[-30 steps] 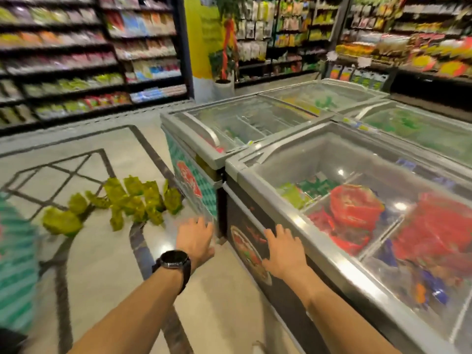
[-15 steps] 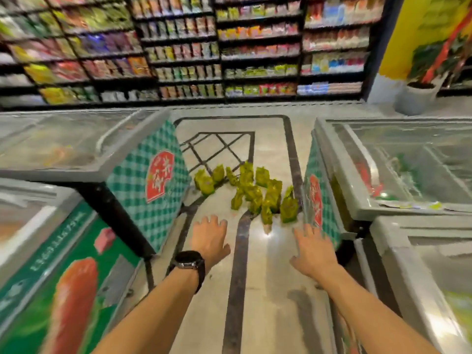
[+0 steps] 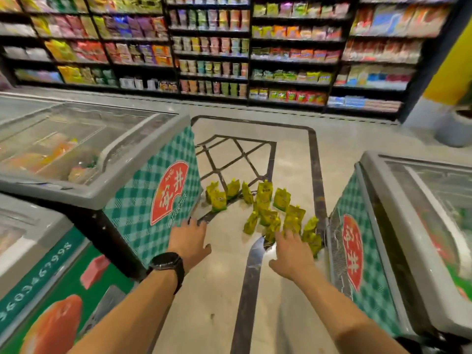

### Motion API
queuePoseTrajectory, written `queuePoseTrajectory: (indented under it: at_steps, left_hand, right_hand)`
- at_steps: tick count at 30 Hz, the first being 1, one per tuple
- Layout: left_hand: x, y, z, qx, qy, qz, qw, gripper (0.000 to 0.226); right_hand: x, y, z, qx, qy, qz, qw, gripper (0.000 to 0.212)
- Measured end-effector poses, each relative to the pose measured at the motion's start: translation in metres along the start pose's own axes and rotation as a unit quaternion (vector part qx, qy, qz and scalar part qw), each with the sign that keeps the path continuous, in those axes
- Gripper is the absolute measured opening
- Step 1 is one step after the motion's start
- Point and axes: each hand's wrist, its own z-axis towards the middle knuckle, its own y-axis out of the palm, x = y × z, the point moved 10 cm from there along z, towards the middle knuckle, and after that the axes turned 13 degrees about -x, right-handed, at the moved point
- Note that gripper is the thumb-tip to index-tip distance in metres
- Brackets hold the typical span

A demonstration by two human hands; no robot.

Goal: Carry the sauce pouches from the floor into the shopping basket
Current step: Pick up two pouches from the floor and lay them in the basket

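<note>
bright, even store light; motion-blurred shelves (image 3: pixel 209 47), glare on floor (image 3: pixel 291 154), bowed edges.

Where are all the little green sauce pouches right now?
In the head view, the sauce pouches sit clustered on the floor, right of centre, between the left checked freezer and the right checked freezer, just beyond the right hand.

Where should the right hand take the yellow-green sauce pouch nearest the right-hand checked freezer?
Probably its top edge, from above and slightly left. The yellow-green stand-up sauce pouch seems upright on the floor, top free, while the green-checked chest freezer crowds its right side. The open right hand hovers nearby; a pinch grip on the top should do.
</note>
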Motion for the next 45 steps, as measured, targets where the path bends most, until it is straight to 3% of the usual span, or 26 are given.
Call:
queuePoseTrajectory:
  at_steps: [2, 6, 9, 19, 24, 30, 37, 42, 45]
  left_hand:
    - [-0.005, -0.006, 0.033, -0.005, 0.009, -0.011, 1.0, 0.063]
    - [-0.009, -0.019, 0.107, -0.011, 0.024, -0.015, 1.0, 0.061]
    - [-0.014, -0.032, 0.167, -0.022, 0.024, -0.013, 0.999, 0.06]
    - [-0.053, -0.08, 0.335, -0.051, -0.028, -0.054, 0.997, 0.063]
    - [-0.08, -0.092, 0.412, -0.088, -0.035, -0.036, 0.995, 0.053]
    - [-0.112, -0.08, 0.528, -0.118, 0.011, -0.022, 0.993, 0.059]
    - [-0.126, 0.009, 0.698, -0.188, 0.081, 0.002, 0.979, 0.054]
    - [-0.103, 0.135, 0.806, -0.222, 0.113, 0.008, 0.969, 0.053]
    - [-0.085, 0.225, 0.874, -0.211, 0.092, -0.02, 0.973, 0.061]
  right_hand:
    - [0.0, -0.014, 0.028, -0.008, 0.012, -0.001, 1.0, 0.079]
    - [0.008, -0.039, 0.094, -0.025, 0.022, -0.003, 0.999, 0.067]
    - [0.013, -0.063, 0.157, -0.037, 0.022, -0.021, 0.999, 0.073]
    - [-0.005, -0.162, 0.36, -0.059, -0.029, -0.067, 0.996, 0.076]
    - [-0.027, -0.177, 0.439, -0.099, -0.036, -0.075, 0.992, 0.071]
    - [-0.053, -0.175, 0.535, -0.135, -0.006, -0.05, 0.989, 0.071]
    - [-0.071, -0.123, 0.692, -0.17, 0.04, -0.042, 0.984, 0.061]
    - [-0.074, -0.026, 0.824, -0.196, 0.032, -0.041, 0.979, 0.07]
    - [-0.066, 0.046, 0.911, -0.183, 0.025, -0.068, 0.98, 0.072]
